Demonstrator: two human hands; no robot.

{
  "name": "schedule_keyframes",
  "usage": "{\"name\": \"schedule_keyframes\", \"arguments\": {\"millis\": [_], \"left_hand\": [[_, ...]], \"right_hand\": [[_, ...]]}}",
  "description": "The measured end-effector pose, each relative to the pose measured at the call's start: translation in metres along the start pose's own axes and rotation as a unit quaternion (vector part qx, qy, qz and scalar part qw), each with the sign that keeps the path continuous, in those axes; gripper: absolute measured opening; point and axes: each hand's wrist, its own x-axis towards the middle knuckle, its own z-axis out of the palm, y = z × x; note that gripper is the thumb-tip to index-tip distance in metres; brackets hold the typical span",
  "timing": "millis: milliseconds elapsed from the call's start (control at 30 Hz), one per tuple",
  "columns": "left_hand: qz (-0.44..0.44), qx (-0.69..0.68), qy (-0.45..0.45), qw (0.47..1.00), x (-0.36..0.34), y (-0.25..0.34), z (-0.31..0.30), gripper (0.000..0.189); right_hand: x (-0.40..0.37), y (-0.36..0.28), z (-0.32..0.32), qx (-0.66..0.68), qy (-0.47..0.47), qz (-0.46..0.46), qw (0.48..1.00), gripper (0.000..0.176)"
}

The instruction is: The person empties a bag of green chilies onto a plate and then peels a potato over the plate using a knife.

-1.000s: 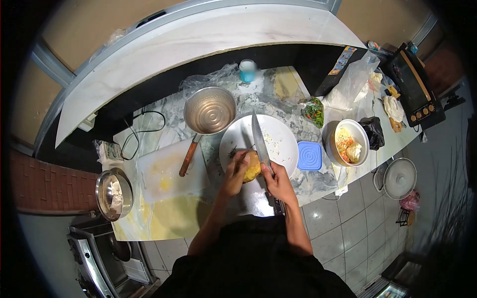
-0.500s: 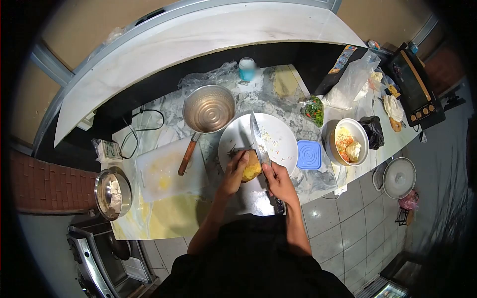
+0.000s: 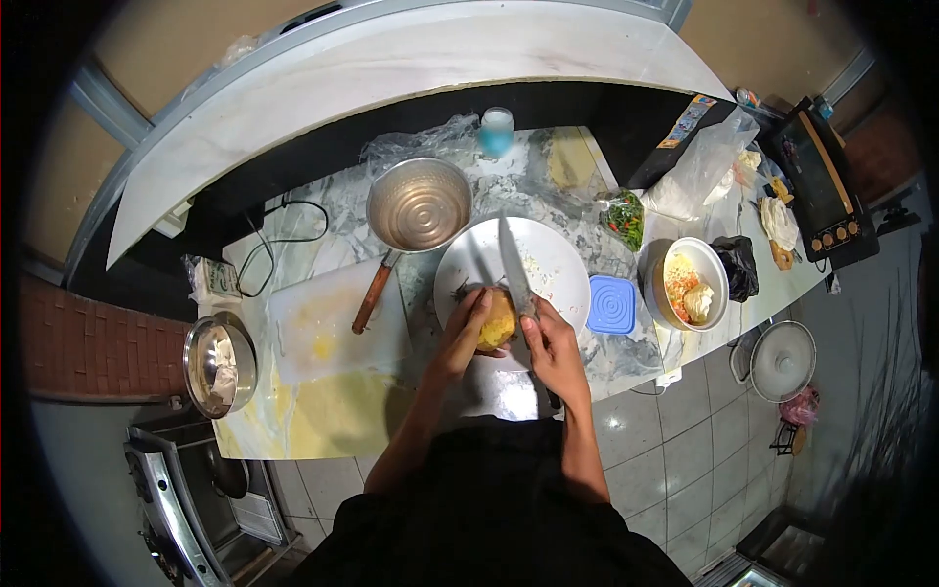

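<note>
My left hand (image 3: 462,338) is closed round a yellow-brown potato-like piece (image 3: 498,321) over the lower part of a large white plate (image 3: 562,259). Beside it, my right hand (image 3: 556,354) grips a large knife (image 3: 514,259), its blade pointing away from me over the plate. The knife lies just right of the piece; whether the edge touches it I cannot tell. Small pale and coloured bits lie on the plate, with dark scraps near my left fingers.
A metal pan (image 3: 420,205) and a white cutting board (image 3: 337,318) are at the left, with a steel bowl (image 3: 219,367) beyond. Rightward are a blue lid (image 3: 611,304), a bag of chillies (image 3: 623,219) and a white bowl of chopped food (image 3: 720,283).
The knife has moved slightly right, away from the piece, and its blade is turned a little. The whole view has shifted slightly.
</note>
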Motion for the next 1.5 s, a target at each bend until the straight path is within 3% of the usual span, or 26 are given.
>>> {"name": "schedule_keyframes", "arguments": {"millis": [133, 200, 367, 567, 633, 733, 800, 933, 1000, 1067, 1133, 1267, 1333, 1367, 1500], "left_hand": [[0.007, -0.112, 0.017, 0.994, 0.005, -0.011, 0.003, 0.043], [0.000, -0.074, -0.003, 0.997, 0.002, -0.010, -0.002, 0.044], [-0.011, -0.004, -0.060, 0.998, 0.010, -0.020, -0.017, 0.040], [0.007, -0.027, -0.029, 0.999, 0.008, -0.020, -0.005, 0.038], [0.032, -0.038, 0.031, 0.998, 0.015, -0.030, -0.003, 0.037], [0.011, -0.018, 0.008, 1.000, 0.015, -0.032, -0.007, 0.036], [-0.003, -0.019, 0.010, 1.000, 0.010, -0.028, -0.008, 0.035], [-0.015, -0.041, 0.039, 0.998, 0.010, -0.027, -0.004, 0.034], [0.005, -0.071, 0.019, 0.997, 0.014, -0.034, -0.010, 0.032], [0.025, -0.100, -0.003, 0.995, 0.015, -0.038, -0.013, 0.031], [0.051, -0.006, 0.026, 0.998, 0.004, -0.021, -0.004, 0.033], [0.053, 0.027, 0.056, 0.997, 0.014, -0.038, -0.009, 0.034], [0.043, -0.060, 0.018, 0.997, 0.013, -0.031, -0.007, 0.033], [0.053, -0.034, 0.035, 0.997, 0.009, -0.027, -0.004, 0.033], [0.047, 0.039, 0.045, 0.997, 0.005, -0.022, 0.001, 0.032]], "right_hand": [[-0.001, -0.003, 0.004, -0.029, -0.049, -0.059, 0.997, 0.025], [-0.002, -0.006, 0.006, 0.002, -0.080, 0.034, 0.996, 0.023], [0.000, 0.001, 0.009, -0.028, -0.050, -0.022, 0.998, 0.022], [0.000, 0.003, 0.008, -0.029, -0.039, -0.038, 0.998, 0.019], [0.001, -0.001, 0.008, -0.015, -0.042, -0.051, 0.998, 0.018], [0.003, -0.002, 0.006, 0.009, -0.036, 0.006, 0.999, 0.018], [0.003, 0.003, 0.005, 0.003, -0.053, 0.119, 0.992, 0.018], [0.000, 0.015, 0.010, 0.053, -0.014, 0.061, 0.997, 0.019], [0.001, 0.013, 0.007, 0.015, -0.071, -0.058, 0.996, 0.019], [0.002, 0.005, 0.009, 0.029, -0.054, -0.059, 0.996, 0.021], [0.001, 0.012, 0.008, -0.003, -0.060, 0.021, 0.998, 0.033], [0.005, 0.025, 0.007, -0.006, -0.039, -0.009, 0.999, 0.030], [-0.001, 0.012, 0.008, 0.058, -0.061, -0.032, 0.996, 0.021], [0.000, 0.008, 0.009, 0.012, -0.052, -0.058, 0.997, 0.024], [0.001, 0.022, 0.006, -0.029, -0.027, 0.004, 0.999, 0.031]]}}
